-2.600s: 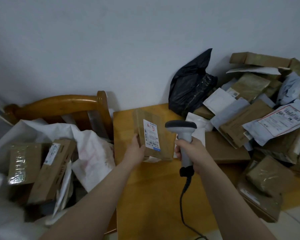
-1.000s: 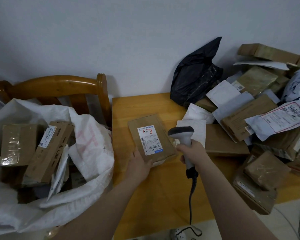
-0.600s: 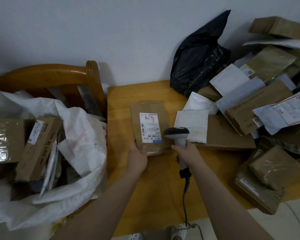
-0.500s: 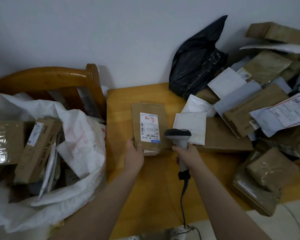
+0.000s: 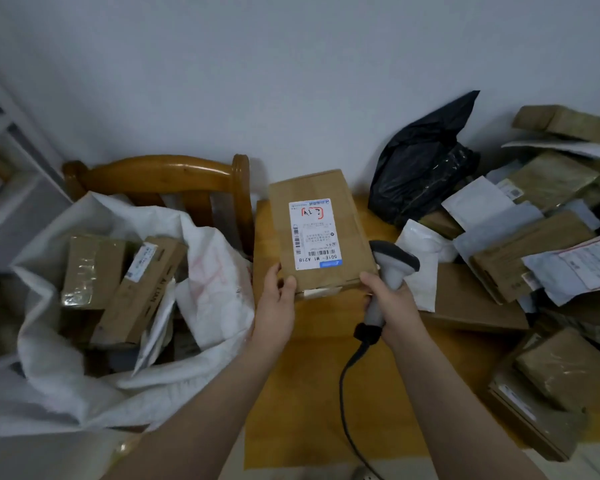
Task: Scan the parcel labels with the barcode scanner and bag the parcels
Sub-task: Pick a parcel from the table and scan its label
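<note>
Parcel (image 5: pixel 352 216): a brown carton held up off the desk (image 5: pixel 309 393) over its far left part, top face turned to the camera, just right of the white sack (image 5: pixel 215 292).
Label (image 5: pixel 313 233): white, stuck on the top face in full view, with a red handwritten mark; its print reads upside down from here.
Step in hand: judged to be the scan of this parcel or the moment just after. The barcode scanner (image 5: pixel 394 261) sits by the carton's right edge with its head not turned onto the label, so whether the code has been read cannot be told.
Next move: if the code is unread, the scanner head needs to swing left and tip down onto the barcode. If it is read, the carton goes left over the sack's open mouth, clear of the boxes already inside.
Left hand (image 5: pixel 274 306): grips the near left corner, thumb on the top face, fingers tucked underneath and hidden.
Right hand (image 5: pixel 392 303): curled tightly round the scanner's handle, with a fingertip touching the carton's near right corner.
Cable (image 5: pixel 347 375): hangs from the handle across the desk towards the near edge; likely to drag if the right hand reaches far.
Heap of parcels (image 5: pixel 534 244): piled on the desk's right side, apparently waiting their turn.
</note>
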